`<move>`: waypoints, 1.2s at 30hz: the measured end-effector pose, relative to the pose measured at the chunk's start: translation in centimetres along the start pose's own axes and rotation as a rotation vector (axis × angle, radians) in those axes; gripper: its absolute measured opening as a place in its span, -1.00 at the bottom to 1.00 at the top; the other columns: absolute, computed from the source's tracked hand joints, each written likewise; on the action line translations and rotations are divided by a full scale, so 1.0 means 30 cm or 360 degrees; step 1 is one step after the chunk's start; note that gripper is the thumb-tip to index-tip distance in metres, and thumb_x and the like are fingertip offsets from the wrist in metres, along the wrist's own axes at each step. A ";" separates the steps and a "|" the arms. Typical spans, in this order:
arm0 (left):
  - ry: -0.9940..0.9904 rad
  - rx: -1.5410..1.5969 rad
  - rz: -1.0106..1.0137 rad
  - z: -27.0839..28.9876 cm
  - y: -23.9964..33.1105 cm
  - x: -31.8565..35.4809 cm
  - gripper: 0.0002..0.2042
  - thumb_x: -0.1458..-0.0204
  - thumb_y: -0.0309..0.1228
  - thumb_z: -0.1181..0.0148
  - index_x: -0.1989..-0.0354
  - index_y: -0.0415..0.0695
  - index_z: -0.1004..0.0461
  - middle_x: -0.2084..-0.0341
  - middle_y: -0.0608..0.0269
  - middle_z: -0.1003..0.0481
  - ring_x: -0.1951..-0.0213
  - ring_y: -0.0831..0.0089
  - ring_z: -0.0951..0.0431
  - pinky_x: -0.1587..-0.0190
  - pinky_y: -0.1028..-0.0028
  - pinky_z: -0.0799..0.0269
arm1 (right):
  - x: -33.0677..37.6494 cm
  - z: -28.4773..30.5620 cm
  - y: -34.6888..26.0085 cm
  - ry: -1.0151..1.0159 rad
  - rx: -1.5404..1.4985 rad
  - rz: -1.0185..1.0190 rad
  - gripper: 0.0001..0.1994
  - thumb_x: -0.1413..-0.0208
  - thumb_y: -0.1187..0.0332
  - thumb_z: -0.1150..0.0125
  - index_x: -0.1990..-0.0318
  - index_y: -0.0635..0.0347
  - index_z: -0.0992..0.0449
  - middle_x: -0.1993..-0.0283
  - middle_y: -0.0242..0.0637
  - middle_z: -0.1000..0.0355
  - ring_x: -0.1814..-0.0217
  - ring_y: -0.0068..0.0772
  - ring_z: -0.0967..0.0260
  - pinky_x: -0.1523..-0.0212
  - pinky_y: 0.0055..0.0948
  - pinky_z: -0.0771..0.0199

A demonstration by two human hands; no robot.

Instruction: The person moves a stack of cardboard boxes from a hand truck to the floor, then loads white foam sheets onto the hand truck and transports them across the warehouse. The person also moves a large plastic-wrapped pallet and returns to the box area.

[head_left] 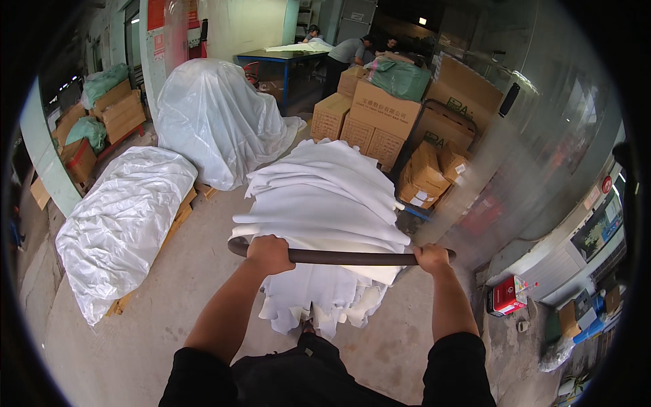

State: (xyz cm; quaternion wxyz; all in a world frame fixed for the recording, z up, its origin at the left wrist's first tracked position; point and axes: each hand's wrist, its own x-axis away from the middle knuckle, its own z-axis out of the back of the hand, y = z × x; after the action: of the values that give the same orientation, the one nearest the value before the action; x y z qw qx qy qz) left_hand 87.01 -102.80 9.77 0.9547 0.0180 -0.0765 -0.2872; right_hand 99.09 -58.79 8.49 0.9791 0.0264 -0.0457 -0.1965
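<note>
Both my arms reach forward to a dark handlebar that runs across in front of me. My left hand is closed round it towards its left end. Close to the right end, my right hand grips the same bar. Just beyond lies a tall pile of white, hide-like sheets with wavy, ragged edges. Some sheets hang down below the bar on my side, near my foot. Whatever carries the pile is mostly hidden beneath it.
Plastic-covered heaps stand on pallets to the left, a taller covered heap behind. Cardboard boxes are stacked ahead right, near a clear strip curtain. People bend by a blue-legged table at the back. A red tin stands at right.
</note>
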 end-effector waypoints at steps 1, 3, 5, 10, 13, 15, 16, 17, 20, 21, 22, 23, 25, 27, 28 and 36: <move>0.0013 0.0061 -0.0022 -0.015 0.022 0.041 -0.63 0.23 -0.11 -0.26 0.34 -0.14 -0.64 0.41 0.06 -0.62 0.29 0.17 -0.66 0.16 0.27 -0.60 | 0.036 -0.021 0.028 0.0084 0.0115 0.0048 -0.48 -0.22 0.02 0.21 0.27 0.20 -0.65 0.15 0.04 -0.56 0.04 0.08 -0.50 -0.05 -0.08 -0.46; 0.0153 0.0174 -0.0117 -0.047 0.054 0.134 -0.70 0.25 -0.17 -0.27 0.43 -0.14 -0.64 0.47 0.03 -0.61 0.37 0.13 -0.66 0.23 0.25 -0.60 | 0.123 -0.051 0.073 0.0194 0.0119 0.0092 -0.54 -0.24 0.08 0.21 0.29 0.18 -0.62 0.17 0.00 -0.55 0.06 0.12 -0.48 -0.02 0.00 -0.45; 0.0104 0.0274 -0.0214 -0.068 0.074 0.224 -0.66 0.16 -0.10 -0.22 0.42 -0.15 -0.64 0.50 0.03 -0.61 0.37 0.11 -0.66 0.19 0.22 -0.58 | 0.228 -0.071 0.100 0.0268 0.0038 -0.0019 -0.53 -0.23 0.05 0.15 0.38 0.20 -0.62 0.28 0.05 -0.54 0.14 0.18 -0.48 0.03 0.04 -0.44; -0.0004 0.0430 -0.0325 -0.089 0.066 0.443 -0.71 0.12 -0.16 -0.20 0.44 -0.16 -0.60 0.51 0.06 -0.60 0.40 0.10 -0.65 0.25 0.22 -0.56 | 0.482 -0.093 0.073 0.0395 0.0060 0.0074 -0.52 -0.20 0.07 0.06 0.48 0.29 -0.62 0.41 0.11 -0.51 0.30 0.22 -0.49 0.18 0.09 -0.45; 0.0001 0.0429 -0.0340 -0.106 0.034 0.553 -0.76 0.14 -0.23 -0.22 0.47 -0.18 -0.58 0.53 0.07 -0.59 0.40 0.11 -0.64 0.26 0.25 -0.55 | 0.631 -0.091 0.010 0.0385 0.0049 0.0005 -0.50 -0.21 0.06 0.06 0.53 0.30 -0.60 0.47 0.10 -0.50 0.34 0.21 -0.49 0.21 0.09 -0.44; 0.0006 0.0417 -0.0344 -0.131 0.005 0.628 -0.74 0.13 -0.20 -0.24 0.47 -0.17 -0.56 0.55 0.10 -0.58 0.42 0.11 -0.63 0.26 0.26 -0.54 | 0.725 -0.085 -0.044 0.0294 -0.0019 -0.0046 -0.46 -0.25 0.03 0.09 0.54 0.33 -0.56 0.42 0.11 -0.50 0.30 0.26 -0.46 0.21 0.12 -0.40; 0.0135 0.0401 -0.0362 -0.146 -0.016 0.663 -0.74 0.15 -0.18 -0.27 0.48 -0.16 -0.55 0.58 0.13 -0.56 0.45 0.13 -0.62 0.28 0.26 -0.53 | 0.767 -0.087 -0.078 0.0294 -0.0081 -0.0031 -0.47 -0.24 0.04 0.08 0.56 0.30 -0.57 0.47 0.10 -0.49 0.35 0.21 -0.48 0.27 0.07 -0.41; 0.0202 0.0390 -0.0385 -0.158 -0.037 0.699 -0.73 0.16 -0.16 -0.30 0.50 -0.14 -0.53 0.62 0.17 -0.53 0.48 0.14 -0.60 0.30 0.27 -0.52 | 0.818 -0.084 -0.108 0.0360 -0.0153 -0.0031 -0.47 -0.23 0.04 0.08 0.58 0.27 -0.57 0.52 0.09 -0.48 0.39 0.16 -0.49 0.33 0.01 -0.43; 0.0476 0.0387 -0.0505 -0.187 -0.130 0.786 -0.73 0.24 -0.16 -0.36 0.56 -0.10 -0.51 0.67 0.24 -0.49 0.53 0.19 -0.56 0.38 0.26 -0.49 | 0.944 -0.049 -0.173 0.0332 -0.0464 0.0344 -0.51 -0.19 0.02 -0.08 0.62 0.23 -0.54 0.64 -0.04 -0.42 0.51 0.16 -0.46 0.42 -0.02 -0.42; 0.0503 0.0390 -0.0522 -0.191 -0.167 0.813 -0.73 0.26 -0.17 -0.36 0.59 -0.09 -0.49 0.68 0.25 -0.47 0.55 0.21 -0.55 0.40 0.26 -0.48 | 0.970 -0.034 -0.184 0.0283 -0.0591 0.0539 -0.52 -0.17 0.00 -0.13 0.63 0.22 -0.53 0.67 -0.08 -0.41 0.53 0.16 -0.45 0.43 -0.02 -0.42; 0.0541 0.0389 -0.0539 -0.192 -0.206 0.836 -0.73 0.28 -0.17 -0.37 0.61 -0.08 -0.47 0.70 0.27 -0.46 0.56 0.22 -0.54 0.42 0.26 -0.46 | 0.995 0.002 -0.176 0.0084 -0.0675 0.0750 -0.67 -0.08 0.10 -0.26 0.42 0.24 -0.56 0.54 -0.08 -0.47 0.39 0.09 -0.48 0.31 -0.07 -0.46; 0.0586 0.0385 -0.0553 -0.192 -0.245 0.855 -0.73 0.30 -0.17 -0.38 0.64 -0.07 -0.46 0.71 0.29 -0.44 0.57 0.23 -0.53 0.45 0.26 -0.45 | 1.018 0.015 -0.187 0.0234 -0.0687 0.0842 -0.57 0.03 -0.03 -0.37 0.50 0.23 -0.57 0.57 -0.14 -0.48 0.46 0.01 -0.49 0.36 -0.11 -0.48; 0.0670 0.0364 -0.0589 -0.181 -0.330 0.891 -0.73 0.36 -0.19 -0.37 0.70 -0.04 -0.41 0.74 0.30 -0.41 0.60 0.24 -0.50 0.49 0.28 -0.42 | 1.064 0.069 -0.194 -0.0250 -0.0517 0.0543 -0.69 0.12 0.17 -0.39 0.44 0.27 -0.57 0.46 0.07 -0.49 0.35 0.14 -0.47 0.30 -0.01 -0.46; 0.0690 0.0339 -0.0635 -0.170 -0.430 0.911 -0.73 0.39 -0.20 -0.37 0.71 -0.03 -0.39 0.75 0.30 -0.39 0.62 0.24 -0.49 0.50 0.28 -0.41 | 1.112 0.055 -0.270 -0.0180 -0.0434 0.0587 -0.65 0.13 0.09 -0.44 0.55 0.18 -0.50 0.55 -0.02 -0.43 0.45 0.07 -0.43 0.39 -0.02 -0.44; 0.0710 0.0302 -0.0622 -0.167 -0.488 0.922 -0.72 0.44 -0.19 -0.37 0.72 -0.03 -0.37 0.75 0.31 -0.38 0.63 0.24 -0.47 0.51 0.28 -0.39 | 1.138 0.047 -0.318 -0.0185 -0.0405 0.0537 -0.63 0.12 0.06 -0.44 0.56 0.18 -0.49 0.56 -0.06 -0.44 0.49 0.11 -0.41 0.42 -0.01 -0.43; 0.0638 -0.0005 -0.0631 -0.136 -1.124 0.954 -0.62 0.53 -0.12 -0.42 0.75 -0.05 -0.33 0.73 0.25 -0.37 0.61 0.18 -0.45 0.49 0.25 -0.37 | 1.339 0.012 -0.978 -0.0305 -0.0354 0.0331 -0.49 0.11 -0.15 -0.41 0.57 0.20 -0.58 0.61 -0.20 -0.48 0.54 -0.07 -0.49 0.42 -0.14 -0.49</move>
State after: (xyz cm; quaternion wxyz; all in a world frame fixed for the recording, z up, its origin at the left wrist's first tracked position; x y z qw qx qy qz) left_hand 92.81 -146.75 6.97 0.8759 0.0877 0.1193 -0.4592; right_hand 124.74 -101.40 9.99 0.9822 -0.1058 -0.1191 -0.0995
